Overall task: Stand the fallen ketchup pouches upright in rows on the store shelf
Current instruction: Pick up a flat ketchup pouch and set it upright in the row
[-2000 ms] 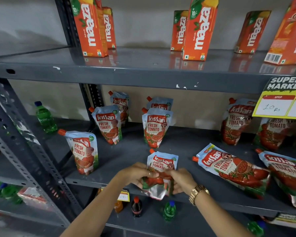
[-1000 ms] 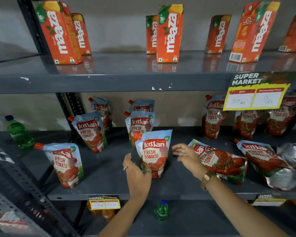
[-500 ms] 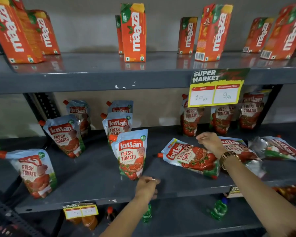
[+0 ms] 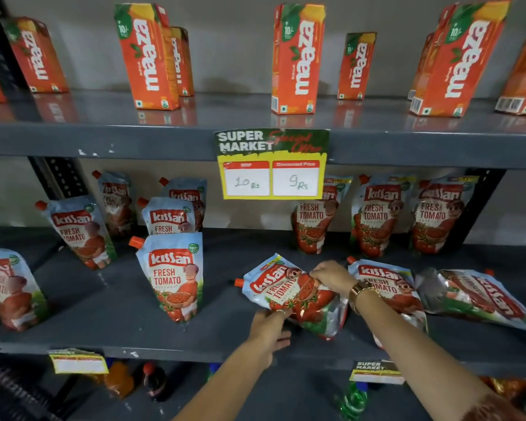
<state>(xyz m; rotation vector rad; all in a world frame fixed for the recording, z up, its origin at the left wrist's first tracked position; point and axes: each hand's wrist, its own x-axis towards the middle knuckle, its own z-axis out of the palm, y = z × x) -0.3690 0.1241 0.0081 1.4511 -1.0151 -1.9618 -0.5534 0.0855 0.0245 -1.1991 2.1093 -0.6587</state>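
A fallen ketchup pouch (image 4: 286, 291) lies tilted on the grey middle shelf (image 4: 164, 350), its orange spout pointing left. My right hand (image 4: 331, 276) pinches its upper edge. My left hand (image 4: 271, 329) holds its lower edge near the shelf front. To the right, two more pouches lie flat: one (image 4: 389, 284) partly under my right wrist, another (image 4: 480, 296) face up at the far right. An upright pouch (image 4: 172, 275) stands just left of my hands, with others (image 4: 79, 232) (image 4: 9, 287) further left.
Three upright pouches (image 4: 377, 217) line the back right, two more (image 4: 170, 215) the back left. A price sign (image 4: 272, 164) hangs from the upper shelf, which carries orange juice cartons (image 4: 296, 56). Small bottles (image 4: 154, 381) stand on the shelf below.
My view has shifted right. My right hand reached over and took the fallen pouch's top edge. My left hand left the standing pouch and came to this one's lower edge.
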